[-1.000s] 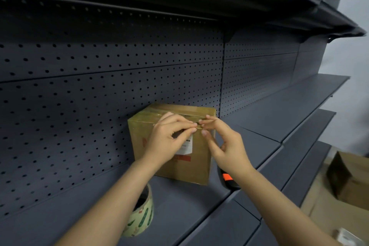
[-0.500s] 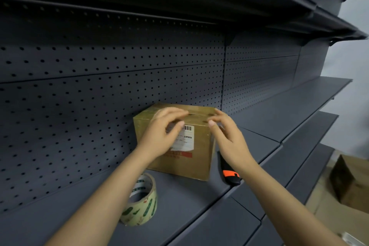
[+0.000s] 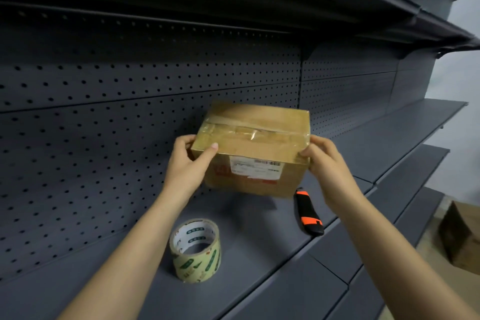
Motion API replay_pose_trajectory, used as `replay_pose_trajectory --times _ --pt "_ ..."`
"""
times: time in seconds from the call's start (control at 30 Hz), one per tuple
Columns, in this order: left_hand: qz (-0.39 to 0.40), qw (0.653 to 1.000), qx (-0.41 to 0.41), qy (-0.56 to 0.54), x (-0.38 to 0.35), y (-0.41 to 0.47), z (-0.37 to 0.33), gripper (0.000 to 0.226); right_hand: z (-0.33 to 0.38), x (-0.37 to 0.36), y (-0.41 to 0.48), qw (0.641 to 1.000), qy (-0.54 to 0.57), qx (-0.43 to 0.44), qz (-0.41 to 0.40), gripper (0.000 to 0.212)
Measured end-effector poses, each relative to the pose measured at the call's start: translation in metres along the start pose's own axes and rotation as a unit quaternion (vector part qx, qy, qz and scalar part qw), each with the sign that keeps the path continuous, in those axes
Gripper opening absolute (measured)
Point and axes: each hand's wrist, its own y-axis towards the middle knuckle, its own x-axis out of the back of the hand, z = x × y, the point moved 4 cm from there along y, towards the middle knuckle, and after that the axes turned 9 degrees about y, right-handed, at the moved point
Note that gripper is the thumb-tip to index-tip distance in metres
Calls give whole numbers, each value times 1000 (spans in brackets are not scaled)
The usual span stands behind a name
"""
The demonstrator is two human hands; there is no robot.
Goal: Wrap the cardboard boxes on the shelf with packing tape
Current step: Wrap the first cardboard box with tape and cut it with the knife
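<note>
Head view: the left hand [image 3: 185,163] grips the cardboard box [image 3: 252,148] at its left top corner. A tape roll [image 3: 196,251] sits below on the shelf [image 3: 259,275]. A black-and-orange knife [image 3: 309,213] lies beside the taped box, and the right hand [image 3: 330,163] grips its right corner.

Head view: looks forward-down, close on shelf [image 3: 249,262].

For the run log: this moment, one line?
left hand grips cardboard box | right hand grips it | tape strip across top | tape roll, utility knife on shelf
</note>
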Motion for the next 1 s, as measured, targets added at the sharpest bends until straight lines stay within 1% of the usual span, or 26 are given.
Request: replay_pose_trajectory --times 0.07,0.1,0.17,0.23,0.33,0.4,0.47,0.53,0.6,0.7,0.77,0.9,0.97,1.0 --pt "14 999 -33 -12 -7 -4 -11 53 12 16 2 1000 -9 29 -5 37" --pt "27 999 -45 1 -15 -5 -16 60 15 24 4 999 -23 38 -7 39" --pt "55 994 -68 60 -35 -10 -24 70 16 40 9 997 -64 46 -15 42" --pt "67 987 -94 113 -60 -16 -31 73 14 59 14 993 -98 53 -27 47" --pt "65 981 -116 140 -100 -23 -36 71 9 94 24 988 -129 69 -46 48" --pt "63 980 -117 150 -129 -23 -35 65 3 119 32 986 -136 76 -65 46" --pt "63 982 -112 142 -159 -19 -34 59 -3 145 43 984 -141 79 -79 44" --pt "59 984 -112 126 -189 -16 -35 58 -12 172 61 983 -130 82 -97 42" --pt "43 987 -118 101 -216 -14 -38 56 -16 196 81 982 -116 101 -108 42" --pt "7 988 -121 94 -257 -12 -46 55 -16 224 116 982 -96 125 -108 34" --pt "-5 988 -111 106 -283 -11 -51 61 -18 237 141 985 -90 118 -85 39" --pt "-23 986 -85 141 -319 -4 -57 79 -30 249 190 995 -60 78 28 67" --pt "-45 983 -74 159 -324 2 -55 81 -39 248 208 994 -40 64 85 75" --pt "-56 981 -67 172 -324 5 -53 79 -44 246 216 991 -42 63 106 75"
